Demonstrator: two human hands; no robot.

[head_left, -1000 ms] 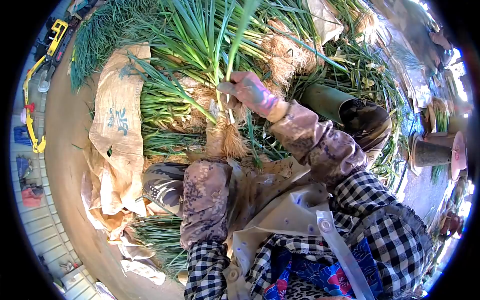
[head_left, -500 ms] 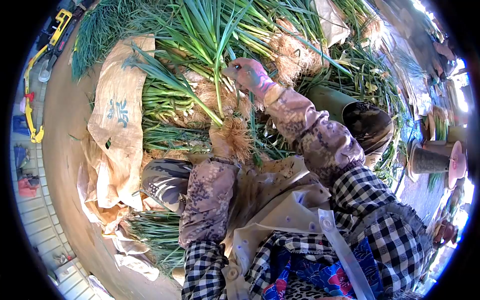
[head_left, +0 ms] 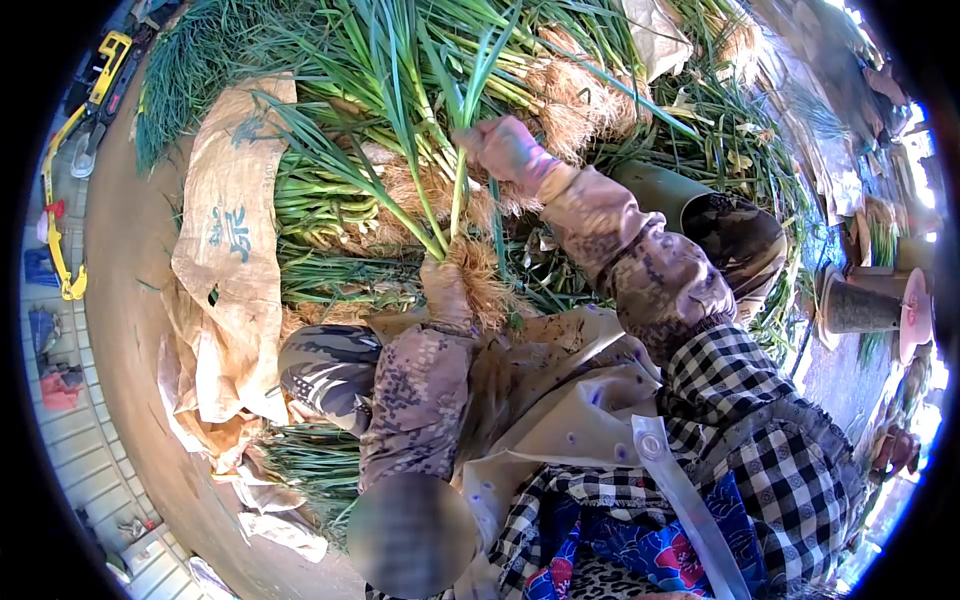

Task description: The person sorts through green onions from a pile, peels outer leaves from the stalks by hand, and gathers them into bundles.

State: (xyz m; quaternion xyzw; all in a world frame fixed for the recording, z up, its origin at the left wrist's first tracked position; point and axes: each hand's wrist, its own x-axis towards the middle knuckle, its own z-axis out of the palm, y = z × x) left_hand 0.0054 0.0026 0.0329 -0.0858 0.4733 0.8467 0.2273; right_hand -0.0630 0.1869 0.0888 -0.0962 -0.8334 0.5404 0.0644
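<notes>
My left hand [head_left: 446, 290] is closed around the root end of a few green onions [head_left: 458, 195], in front of my knees. Their stalks fan upward and away, and brown stringy roots [head_left: 478, 278] stick out beside the hand. Farther up, my right hand [head_left: 508, 152] is closed at one of these stalks, with its fingertips against the upper stem. Behind both hands lies a pile of more green onions [head_left: 335, 210], roots toward me. Part of the left hand's fingers is hidden by the roots.
A tan woven sack [head_left: 232, 190] lies to the left. Rooted bundles [head_left: 575, 100] are heaped at the far side, and loose green leaves [head_left: 725, 150] cover the ground at the right. A dark cylinder with a pink disc [head_left: 865, 312] stands at far right.
The held stalks have spread apart, with more leaves fanned at the top. My right hand has shifted slightly right and stays near the upper stems. My left hand keeps its hold.
</notes>
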